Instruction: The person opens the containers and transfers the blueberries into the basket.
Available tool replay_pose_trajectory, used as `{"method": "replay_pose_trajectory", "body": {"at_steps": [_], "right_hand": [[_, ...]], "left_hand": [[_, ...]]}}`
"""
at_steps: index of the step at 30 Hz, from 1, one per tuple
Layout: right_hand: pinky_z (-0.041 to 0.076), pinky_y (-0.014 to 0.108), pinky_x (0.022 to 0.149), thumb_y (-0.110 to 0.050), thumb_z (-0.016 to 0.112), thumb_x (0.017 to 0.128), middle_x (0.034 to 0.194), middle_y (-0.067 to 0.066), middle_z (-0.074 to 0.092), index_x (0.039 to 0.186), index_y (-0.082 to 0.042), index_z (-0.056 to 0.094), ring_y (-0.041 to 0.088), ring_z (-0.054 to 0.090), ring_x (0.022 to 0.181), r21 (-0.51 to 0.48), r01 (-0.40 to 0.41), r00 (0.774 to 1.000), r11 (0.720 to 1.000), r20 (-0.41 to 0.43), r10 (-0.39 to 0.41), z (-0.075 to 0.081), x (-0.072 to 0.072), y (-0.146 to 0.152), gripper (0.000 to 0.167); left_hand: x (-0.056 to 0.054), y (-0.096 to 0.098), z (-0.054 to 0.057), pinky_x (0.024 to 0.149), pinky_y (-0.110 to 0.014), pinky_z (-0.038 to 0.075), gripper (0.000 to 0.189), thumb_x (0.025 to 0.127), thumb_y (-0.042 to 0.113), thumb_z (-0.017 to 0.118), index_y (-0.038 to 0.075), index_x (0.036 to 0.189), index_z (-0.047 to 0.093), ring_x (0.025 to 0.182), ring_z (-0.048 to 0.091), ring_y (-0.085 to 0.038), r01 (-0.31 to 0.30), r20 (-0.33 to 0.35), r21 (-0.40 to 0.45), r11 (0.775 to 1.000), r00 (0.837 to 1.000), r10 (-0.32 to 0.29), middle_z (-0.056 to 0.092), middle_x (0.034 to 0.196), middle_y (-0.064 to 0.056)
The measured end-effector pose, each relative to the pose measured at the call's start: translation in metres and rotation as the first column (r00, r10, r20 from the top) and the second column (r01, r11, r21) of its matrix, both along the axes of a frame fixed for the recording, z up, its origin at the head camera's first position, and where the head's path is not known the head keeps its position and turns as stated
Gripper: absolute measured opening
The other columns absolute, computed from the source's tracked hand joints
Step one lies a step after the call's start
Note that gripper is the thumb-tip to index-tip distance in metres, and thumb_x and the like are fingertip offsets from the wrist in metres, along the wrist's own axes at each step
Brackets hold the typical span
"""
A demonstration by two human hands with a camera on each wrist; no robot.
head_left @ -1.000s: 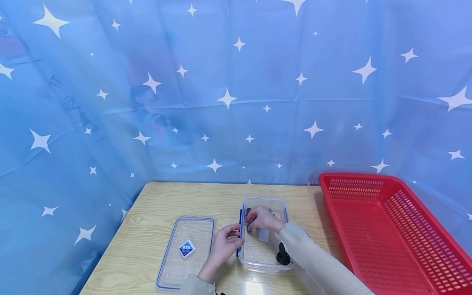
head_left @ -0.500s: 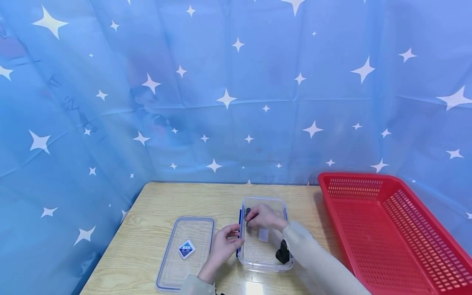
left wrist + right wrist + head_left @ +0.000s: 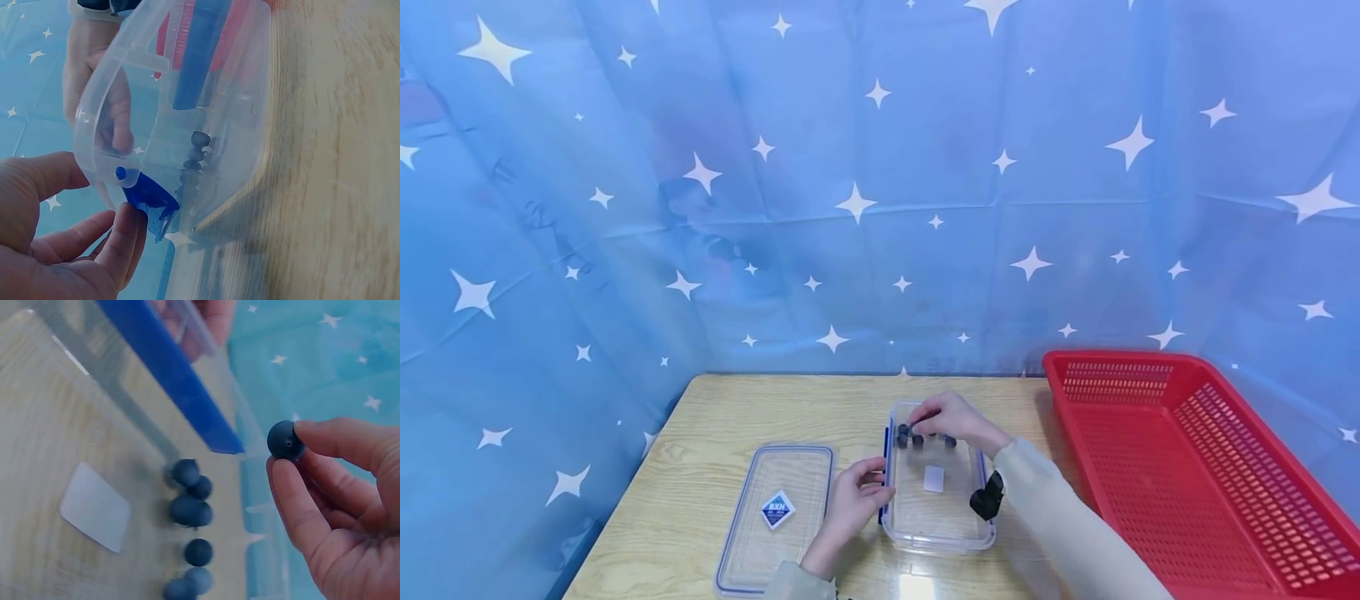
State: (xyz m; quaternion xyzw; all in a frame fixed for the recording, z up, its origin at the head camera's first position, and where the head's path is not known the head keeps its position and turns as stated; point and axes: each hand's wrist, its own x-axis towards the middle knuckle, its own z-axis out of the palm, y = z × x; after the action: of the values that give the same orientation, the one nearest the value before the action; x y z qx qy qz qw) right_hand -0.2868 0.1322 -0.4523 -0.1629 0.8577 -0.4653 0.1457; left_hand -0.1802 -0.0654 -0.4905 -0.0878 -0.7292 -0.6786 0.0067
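Currently my right hand (image 3: pixel 337 512) pinches one dark blueberry (image 3: pixel 285 440) between thumb and forefinger tips, the other fingers (image 3: pixel 312 487) loosely curled beneath. It hangs over the far end of the clear container (image 3: pixel 937 533), just above the rim. My left hand (image 3: pixel 850 504) steadies the container at its left side; fingers (image 3: pixel 122 240) curl narrowly against the blue latch (image 3: pixel 150 200), touching it, thumb apart from them.

Loose blueberries (image 3: pixel 190 506) already lie in a short row on the container floor near the far left corner, beside a white label patch (image 3: pixel 95 506). A few touch one another.

Judgement on the step in hand: the berry is soft, so a light pinch suffices; lower it close to the floor before letting go so it does not bounce or roll. Placing it beside the row, not on top, keeps the others from scattering. Left hand should hold the wall firm so the light box does not slide on the desk (image 3: pixel 760 408).

Edges and room: the container walls are low and clear, easy to clip with knuckles; the raised blue latch sits just beside the drop spot. A black wrist strap (image 3: pixel 987 500) hangs at the right wall. The lid (image 3: pixel 775 517) lies flat to the left, near but apart. A red basket (image 3: pixel 1157 467) stands to the right, well apart. Open desk lies beyond the far rim.
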Motion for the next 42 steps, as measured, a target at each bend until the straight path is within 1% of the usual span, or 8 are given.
{"method": "replay_pose_trajectory", "body": {"at_steps": [4,6,8,13,18,26,37,42], "right_hand": [[0.054,0.040,0.080,-0.011,0.066,0.086,0.099,0.008,0.067,0.104,0.001,0.068,0.016,0.061,0.084,-0.039,0.006,1.000,0.999,0.002,-0.006,0.011,0.000,0.009,0.022],[0.054,0.041,0.081,-0.011,0.067,0.086,0.099,0.008,0.067,0.105,0.002,0.067,0.017,0.061,0.086,-0.066,0.011,1.000,0.998,0.005,-0.011,0.017,0.001,0.015,0.024],[0.054,0.041,0.082,-0.012,0.067,0.086,0.099,0.009,0.067,0.106,0.003,0.067,0.018,0.061,0.087,-0.085,0.014,1.000,0.996,-0.001,-0.014,0.023,0.002,0.021,0.025],[0.053,0.038,0.083,-0.012,0.067,0.086,0.100,0.011,0.067,0.107,0.005,0.066,0.019,0.061,0.089,-0.100,0.032,0.999,0.995,-0.031,-0.035,0.038,0.003,0.039,0.027],[0.053,0.038,0.085,-0.011,0.067,0.086,0.101,0.013,0.066,0.110,0.006,0.065,0.019,0.060,0.090,-0.117,0.080,0.996,0.990,-0.018,-0.083,0.052,0.005,0.060,0.029],[0.050,0.043,0.090,-0.020,0.067,0.087,0.107,0.013,0.066,0.111,-0.001,0.067,0.025,0.058,0.099,-0.052,0.185,0.979,0.981,-0.080,-0.189,0.066,0.011,0.104,0.030],[0.047,0.044,0.088,-0.033,0.062,0.090,0.122,0.019,0.055,0.123,-0.001,0.059,0.028,0.045,0.110,-0.010,0.295,0.948,0.956,-0.119,-0.294,0.074,0.024,0.171,0.047],[0.050,0.034,0.083,-0.037,0.062,0.090,0.117,0.010,0.057,0.126,0.001,0.056,0.020,0.046,0.106,0.010,0.339,0.936,0.941,-0.111,-0.335,0.071,0.028,0.198,0.053]], "left_hand": [[-0.005,0.000,-0.013,0.080,-0.031,0.057,0.041,0.073,-0.014,0.066,-0.022,0.111,0.053,0.093,0.059,-0.040,-0.006,-0.004,-0.001,1.000,1.000,0.006,0.059,0.104,-0.030],[-0.006,0.000,-0.014,0.081,-0.032,0.057,0.042,0.073,-0.014,0.065,-0.022,0.111,0.052,0.094,0.058,-0.041,-0.007,0.004,-0.007,1.000,1.000,0.007,0.058,0.105,-0.032],[-0.009,-0.001,-0.023,0.080,-0.029,0.057,0.042,0.073,-0.013,0.066,-0.021,0.112,0.053,0.094,0.059,-0.038,-0.003,-0.003,-0.004,1.000,1.000,0.003,0.058,0.106,-0.031],[-0.007,-0.001,-0.020,0.080,-0.028,0.057,0.041,0.074,-0.012,0.066,-0.020,0.112,0.053,0.093,0.059,-0.037,-0.003,-0.009,-0.002,1.000,1.000,0.003,0.058,0.106,-0.030],[-0.007,0.000,-0.020,0.079,-0.026,0.057,0.041,0.074,-0.011,0.066,-0.020,0.112,0.054,0.093,0.060,-0.034,-0.009,0.000,-0.007,1.000,1.000,0.009,0.059,0.104,-0.027],[-0.007,0.000,-0.020,0.079,-0.027,0.057,0.042,0.074,-0.010,0.066,-0.020,0.113,0.053,0.092,0.060,-0.034,-0.010,-0.008,-0.015,1.000,1.000,0.010,0.060,0.103,-0.027],[-0.006,0.000,-0.021,0.080,-0.027,0.057,0.043,0.074,-0.011,0.066,-0.019,0.114,0.053,0.094,0.059,-0.036,-0.009,0.016,0.000,1.000,1.000,0.009,0.059,0.105,-0.026],[-0.006,0.000,-0.021,0.081,-0.028,0.057,0.043,0.073,-0.011,0.066,-0.019,0.113,0.053,0.094,0.059,-0.036,-0.008,0.010,0.002,1.000,1.000,0.008,0.059,0.105,-0.027]]}}
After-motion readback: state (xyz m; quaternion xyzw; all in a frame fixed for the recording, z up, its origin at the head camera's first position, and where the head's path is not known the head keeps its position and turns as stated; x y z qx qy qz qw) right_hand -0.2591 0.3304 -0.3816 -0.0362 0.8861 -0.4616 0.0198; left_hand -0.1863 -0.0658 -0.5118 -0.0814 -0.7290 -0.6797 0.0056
